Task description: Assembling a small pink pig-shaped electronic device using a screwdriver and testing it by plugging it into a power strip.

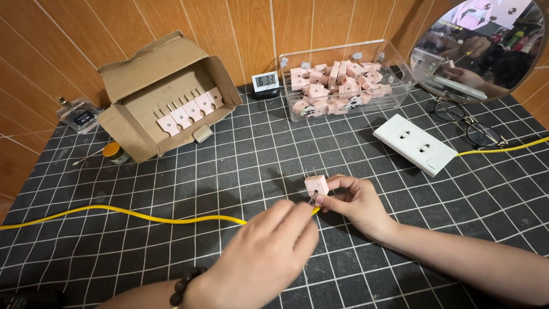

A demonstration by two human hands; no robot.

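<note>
Pink plastic marks the small plug (316,186) held just below the centre of the frame, its metal prongs pointing up. The right hand (355,201) pinches it between thumb and fingertips, closed snugly on its body. The left hand (269,252) comes in from the lower middle, knuckles toward the camera, fingers curled over the spot where a yellow cable (123,212) meets the plug — whether those fingers grip the cable end cannot be told, since the back of the hand hides them. Only a short yellow tip shows between the two hands. A dark bead bracelet (184,284) sits on the left wrist, partly cut off by the bottom edge. Everything rests on a black mat with a white grid (240,154). In the upper left, an open cardboard box (150,86) holds a row of pink plugs; at upper centre a clear bin (349,77) is heaped with more. A white double socket (415,143) lies at the right, trailing another yellow lead off the frame, and beside it glasses (466,123) sit under a round mirror (480,46) — its reflection too jumbled to read.
</note>
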